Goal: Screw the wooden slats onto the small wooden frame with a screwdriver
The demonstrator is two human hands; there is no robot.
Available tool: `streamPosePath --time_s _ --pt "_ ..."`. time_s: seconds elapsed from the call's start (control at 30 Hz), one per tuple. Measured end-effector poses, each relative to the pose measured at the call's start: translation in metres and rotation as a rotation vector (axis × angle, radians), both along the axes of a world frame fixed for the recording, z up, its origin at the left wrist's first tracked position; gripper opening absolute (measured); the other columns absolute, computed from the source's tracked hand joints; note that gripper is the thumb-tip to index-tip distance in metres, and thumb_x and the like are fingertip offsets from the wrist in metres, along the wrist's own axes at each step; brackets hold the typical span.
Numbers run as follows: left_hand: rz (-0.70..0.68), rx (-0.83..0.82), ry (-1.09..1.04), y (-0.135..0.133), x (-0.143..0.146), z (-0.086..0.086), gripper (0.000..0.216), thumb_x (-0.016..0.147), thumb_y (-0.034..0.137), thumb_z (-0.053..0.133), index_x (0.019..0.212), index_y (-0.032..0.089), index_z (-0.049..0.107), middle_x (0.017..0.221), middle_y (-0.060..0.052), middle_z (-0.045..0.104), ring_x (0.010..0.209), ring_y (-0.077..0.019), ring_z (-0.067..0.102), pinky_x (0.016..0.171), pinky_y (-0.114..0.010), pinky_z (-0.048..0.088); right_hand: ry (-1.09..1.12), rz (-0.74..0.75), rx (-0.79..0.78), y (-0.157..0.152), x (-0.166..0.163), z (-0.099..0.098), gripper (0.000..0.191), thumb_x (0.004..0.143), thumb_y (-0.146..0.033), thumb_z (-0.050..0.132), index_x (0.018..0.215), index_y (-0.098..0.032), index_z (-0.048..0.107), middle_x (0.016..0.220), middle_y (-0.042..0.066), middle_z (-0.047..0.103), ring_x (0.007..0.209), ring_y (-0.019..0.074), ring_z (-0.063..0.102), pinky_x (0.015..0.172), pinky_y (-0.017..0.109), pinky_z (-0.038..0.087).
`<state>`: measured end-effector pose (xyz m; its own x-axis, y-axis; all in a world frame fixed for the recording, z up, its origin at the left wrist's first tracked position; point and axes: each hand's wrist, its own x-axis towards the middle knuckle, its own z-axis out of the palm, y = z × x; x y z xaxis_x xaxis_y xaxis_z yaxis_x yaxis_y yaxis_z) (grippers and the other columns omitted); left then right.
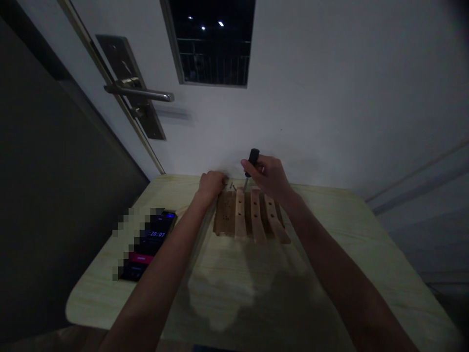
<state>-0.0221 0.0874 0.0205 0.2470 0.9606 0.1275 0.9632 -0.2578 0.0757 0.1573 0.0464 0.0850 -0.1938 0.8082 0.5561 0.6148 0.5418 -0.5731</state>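
A small wooden rack with three lighter slats laid across it lies at the far middle of the table. My right hand is closed round a black-handled screwdriver, held upright with its tip on the far end of the left slat. My left hand rests with curled fingers at the rack's far left corner, next to a couple of small dark screws; what it holds, if anything, is hidden.
A phone with a lit screen lies on the pale wooden table at the left. A white wall stands right behind the table. A door with a metal lever handle is at the far left.
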Motion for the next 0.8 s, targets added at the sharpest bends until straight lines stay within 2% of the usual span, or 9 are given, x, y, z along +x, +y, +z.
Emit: streamPosePath --time_s 0.23,0.33,0.43,0.53,0.63,0.73,0.8 --pt "-0.015 0.028 0.027 0.002 0.002 0.0 0.015 0.08 0.016 0.054 0.08 0.015 0.069 0.085 -0.012 0.07 0.088 -0.0266 0.062 0.082 -0.04 0.046 0.02 -0.02 0.014 -0.001 0.002 -0.002 0.05 0.086 -0.058 0.042 0.062 -0.017 0.057 0.056 0.0 0.053 0.05 0.0088 0.043 0.054 0.024 0.032" --pt "-0.012 0.087 0.008 -0.002 0.004 0.006 0.02 0.085 0.02 0.05 0.089 0.012 0.067 0.093 -0.016 0.068 0.096 -0.0294 0.059 0.084 -0.042 0.044 0.032 -0.01 -0.003 -0.001 0.003 -0.005 0.049 0.086 -0.058 0.043 0.062 -0.017 0.056 0.056 0.0 0.053 0.05 0.0089 0.043 0.053 0.024 0.032" --pt "-0.022 0.178 -0.115 -0.014 0.006 0.016 0.017 0.084 0.02 0.052 0.091 0.013 0.065 0.092 -0.012 0.067 0.092 -0.0268 0.058 0.083 -0.04 0.044 0.037 0.005 -0.018 -0.002 0.003 -0.007 0.047 0.086 -0.056 0.045 0.062 -0.017 0.054 0.056 0.0 0.052 0.051 0.0091 0.043 0.053 0.024 0.032" --pt "-0.067 0.267 -0.263 -0.033 0.006 0.024 0.012 0.084 0.02 0.053 0.088 0.014 0.063 0.088 -0.008 0.066 0.089 -0.0231 0.056 0.085 -0.037 0.044 0.023 0.005 -0.026 -0.005 0.003 -0.008 0.041 0.085 -0.053 0.048 0.065 -0.017 0.053 0.056 -0.001 0.049 0.051 0.0089 0.041 0.053 0.024 0.03" --pt "-0.156 0.326 -0.393 -0.053 0.003 0.024 0.012 0.085 0.02 0.051 0.088 0.015 0.061 0.088 -0.007 0.063 0.09 -0.0212 0.055 0.085 -0.036 0.044 -0.02 -0.055 -0.027 -0.011 0.003 -0.009 0.036 0.086 -0.049 0.049 0.069 -0.018 0.053 0.056 -0.002 0.047 0.051 0.0089 0.04 0.052 0.024 0.029" --pt "-0.292 0.285 -0.431 -0.07 -0.001 0.017 0.013 0.086 0.018 0.049 0.091 0.016 0.061 0.09 -0.006 0.062 0.092 -0.0207 0.056 0.086 -0.035 0.045 -0.089 -0.106 -0.033 -0.02 0.003 -0.009 0.035 0.086 -0.05 0.048 0.072 -0.018 0.054 0.057 -0.001 0.05 0.051 0.0095 0.04 0.052 0.024 0.027" --pt "-0.335 0.245 -0.431 -0.078 -0.003 0.012 0.014 0.087 0.019 0.049 0.092 0.017 0.062 0.091 -0.007 0.062 0.091 -0.0208 0.056 0.085 -0.035 0.046 -0.126 -0.121 -0.027 -0.028 0.002 -0.009 0.033 0.087 -0.048 0.048 0.075 -0.018 0.055 0.06 0.0 0.053 0.052 0.0104 0.042 0.053 0.025 0.028"
